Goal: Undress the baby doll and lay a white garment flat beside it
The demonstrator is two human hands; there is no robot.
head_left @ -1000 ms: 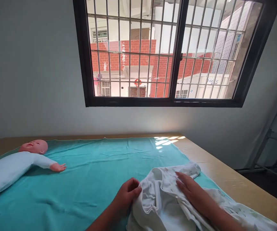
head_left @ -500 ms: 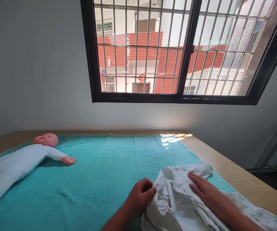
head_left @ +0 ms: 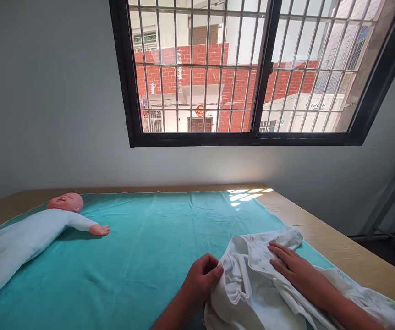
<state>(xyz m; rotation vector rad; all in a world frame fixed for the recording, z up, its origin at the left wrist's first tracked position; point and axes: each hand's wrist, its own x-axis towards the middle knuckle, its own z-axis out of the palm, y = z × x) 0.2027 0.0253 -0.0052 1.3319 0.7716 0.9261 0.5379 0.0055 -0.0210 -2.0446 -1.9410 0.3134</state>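
A white baby garment with a small print lies rumpled at the lower right, its front opened so the plain inside shows. My left hand pinches the garment's left edge between thumb and fingers. Flat on the printed part rests my right hand, fingers stretched out and pressing the fabric. One sleeve points toward the far right, and more printed cloth spreads under my right forearm. Both lie over a teal cloth.
A baby doll in a white suit lies on its back at the left, one arm stretched out. The teal cloth covers most of a wooden table. A barred window is set in the wall behind. Dark metal framing stands at the right.
The view has shifted very slightly. Both hands keep their places on the garment, and the doll has not moved.
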